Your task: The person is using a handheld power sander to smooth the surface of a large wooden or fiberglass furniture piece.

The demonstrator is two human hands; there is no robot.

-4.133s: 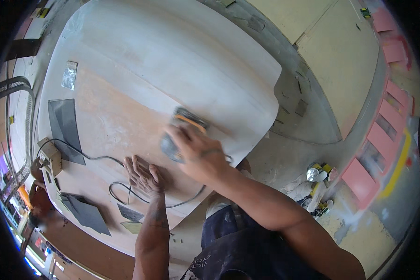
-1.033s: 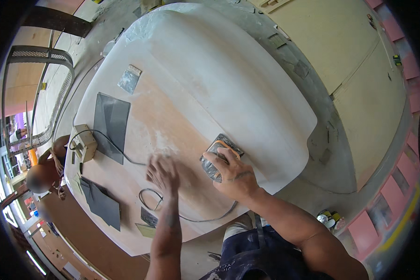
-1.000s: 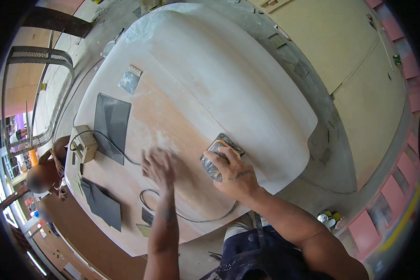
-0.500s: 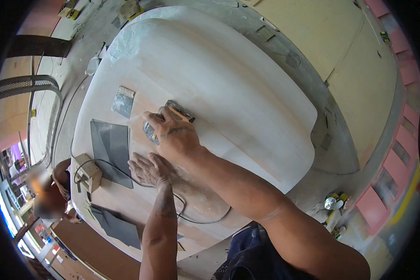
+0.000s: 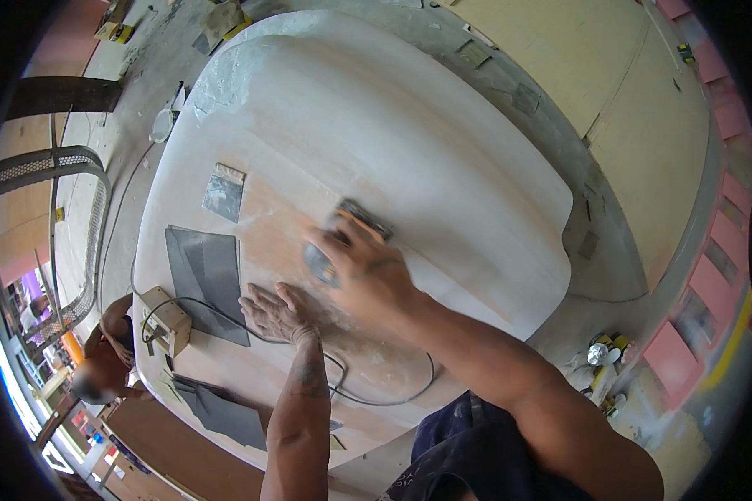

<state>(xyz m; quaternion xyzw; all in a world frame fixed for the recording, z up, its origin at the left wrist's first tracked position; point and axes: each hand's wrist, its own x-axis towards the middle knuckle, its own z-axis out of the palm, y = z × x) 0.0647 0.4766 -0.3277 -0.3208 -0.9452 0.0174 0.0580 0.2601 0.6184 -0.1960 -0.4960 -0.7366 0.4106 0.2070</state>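
My right hand [image 5: 369, 274] is wrapped round a black and orange electric sander [image 5: 366, 220], slightly blurred, on the surface of a large, white, curved molded panel [image 5: 459, 200]. Below and to its left, my left hand [image 5: 277, 314] lies with spread fingers on the panel, beside the black cord [image 5: 376, 404]. The cord runs from a beige socket box [image 5: 165, 321] at the panel's left edge. Dark sandpaper sheets [image 5: 200, 275] lie just left of my left hand. The sander's underside is hidden.
More dark sheets [image 5: 226, 415] rest on the near left of the panel, and a small grey-blue pad [image 5: 223, 194] lies farther up. Another person [image 5: 109, 359] is at the left edge. Cans [image 5: 603, 351] stand on the floor at right, near pink panels [image 5: 673, 365].
My right hand has moved the sander to the right and a little nearer along the panel. My left hand stays flat on the panel; the whole view has shifted slightly.
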